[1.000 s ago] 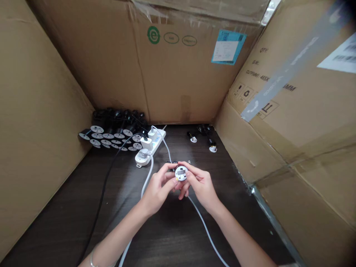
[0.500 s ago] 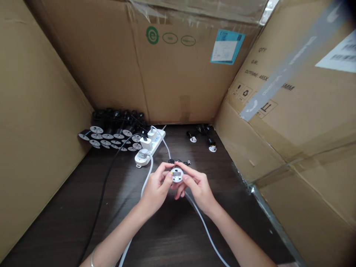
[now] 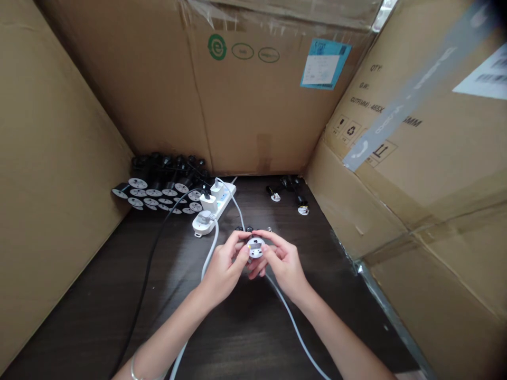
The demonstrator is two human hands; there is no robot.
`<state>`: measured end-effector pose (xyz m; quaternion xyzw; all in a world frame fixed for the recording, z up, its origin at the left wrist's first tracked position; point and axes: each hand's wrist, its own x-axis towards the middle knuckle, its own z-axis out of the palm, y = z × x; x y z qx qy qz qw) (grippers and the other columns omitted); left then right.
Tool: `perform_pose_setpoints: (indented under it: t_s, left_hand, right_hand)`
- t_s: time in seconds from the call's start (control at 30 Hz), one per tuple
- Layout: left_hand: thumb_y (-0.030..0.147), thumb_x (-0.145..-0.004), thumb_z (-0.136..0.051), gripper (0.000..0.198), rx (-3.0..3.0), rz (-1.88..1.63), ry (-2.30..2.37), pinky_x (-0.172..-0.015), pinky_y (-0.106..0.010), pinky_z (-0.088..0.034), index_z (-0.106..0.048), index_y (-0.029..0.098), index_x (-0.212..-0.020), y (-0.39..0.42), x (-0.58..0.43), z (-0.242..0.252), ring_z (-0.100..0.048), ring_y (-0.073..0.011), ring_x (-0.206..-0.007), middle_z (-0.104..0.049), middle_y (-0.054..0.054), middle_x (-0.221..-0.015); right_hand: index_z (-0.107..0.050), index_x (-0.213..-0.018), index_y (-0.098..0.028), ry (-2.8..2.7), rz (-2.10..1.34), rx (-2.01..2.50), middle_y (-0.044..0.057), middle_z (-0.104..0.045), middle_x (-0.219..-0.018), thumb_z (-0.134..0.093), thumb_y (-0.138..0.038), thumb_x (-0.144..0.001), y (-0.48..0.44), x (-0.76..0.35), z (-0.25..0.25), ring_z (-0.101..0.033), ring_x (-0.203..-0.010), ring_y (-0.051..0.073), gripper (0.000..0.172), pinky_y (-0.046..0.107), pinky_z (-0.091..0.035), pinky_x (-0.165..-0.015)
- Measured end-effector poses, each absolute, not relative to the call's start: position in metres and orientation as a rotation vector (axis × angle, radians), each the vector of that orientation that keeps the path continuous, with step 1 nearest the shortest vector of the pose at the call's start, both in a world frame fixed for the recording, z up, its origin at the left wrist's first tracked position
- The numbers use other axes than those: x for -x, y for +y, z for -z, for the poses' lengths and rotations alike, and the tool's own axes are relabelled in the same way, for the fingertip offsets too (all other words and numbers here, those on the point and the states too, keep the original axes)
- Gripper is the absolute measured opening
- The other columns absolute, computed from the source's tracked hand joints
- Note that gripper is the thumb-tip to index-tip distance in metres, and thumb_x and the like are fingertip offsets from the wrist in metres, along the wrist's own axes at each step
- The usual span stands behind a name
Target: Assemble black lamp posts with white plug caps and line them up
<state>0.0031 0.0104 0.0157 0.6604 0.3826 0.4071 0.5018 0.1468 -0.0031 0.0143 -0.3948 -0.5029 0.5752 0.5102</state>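
Both hands meet over the middle of the dark table (image 3: pixel 99 295) around a small round white part (image 3: pixel 255 247) with a dark window on its face. My left hand (image 3: pixel 224 266) pinches its left side with thumb and fingertips. My right hand (image 3: pixel 282 263) grips its right side, fingers curled under it. A white cable (image 3: pixel 291 322) runs beneath the hands. Small dark bits (image 3: pixel 243 229) lie just behind the fingers.
A white power strip (image 3: pixel 212 208) with plugged-in adapters lies behind the hands, a black cable (image 3: pixel 144 279) trailing toward me. Several black-and-white round parts (image 3: pixel 158 190) are heaped at the back left, two more (image 3: pixel 289 198) at the back right. Cardboard walls (image 3: pixel 253 105) enclose the table.
The round part has been turned and shifted slightly between the fingers; both hands keep their hold and stay over the same spot.
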Motion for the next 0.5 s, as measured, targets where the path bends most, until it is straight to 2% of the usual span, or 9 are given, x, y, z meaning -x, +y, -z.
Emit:
perform_pose_setpoints:
  t_s: [0.13,0.27,0.5]
  left_hand:
    - [0.031,-0.091,-0.038,0.023,-1.591,-0.939,0.911,-0.063,-0.022,-0.044,-0.044,0.017,-0.108,0.0111,-0.0026,-0.0185,-0.056,-0.0109,-0.064,-0.06,0.001,-0.072]
    - [0.028,-0.085,-0.049,0.029,-1.596,-0.935,0.869,-0.07,-0.024,-0.046,-0.042,0.016,-0.11,0.011,-0.003,-0.0197,-0.059,-0.0122,-0.071,-0.063,-0.002,-0.083]
    - [0.022,-0.079,-0.055,0.024,-1.449,-1.025,0.891,-0.061,-0.021,-0.046,-0.043,0.016,-0.099,0.0085,-0.0075,-0.0182,-0.059,-0.0108,-0.064,-0.063,0.0,-0.077]
  right_hand:
    - [-0.052,-0.115,-0.011,-1.212,-1.389,0.969,0.005,-0.064,-0.059,-0.05,-0.033,-0.085,-0.0021,-0.1489,-0.0167,-0.063,-0.048,0.018,0.038,0.02,-0.042,-0.041]
    - [-0.053,-0.114,-0.01,-1.197,-1.351,0.979,0.004,-0.063,-0.058,-0.052,-0.032,-0.084,-0.0026,-0.1495,-0.0178,-0.062,-0.047,0.017,0.038,0.021,-0.043,-0.042]
    - [-0.051,-0.113,-0.012,-1.233,-1.353,0.928,0.001,-0.061,-0.056,-0.05,-0.032,-0.085,-0.0061,-0.1483,-0.0169,-0.061,-0.046,0.015,0.035,0.02,-0.042,-0.043]
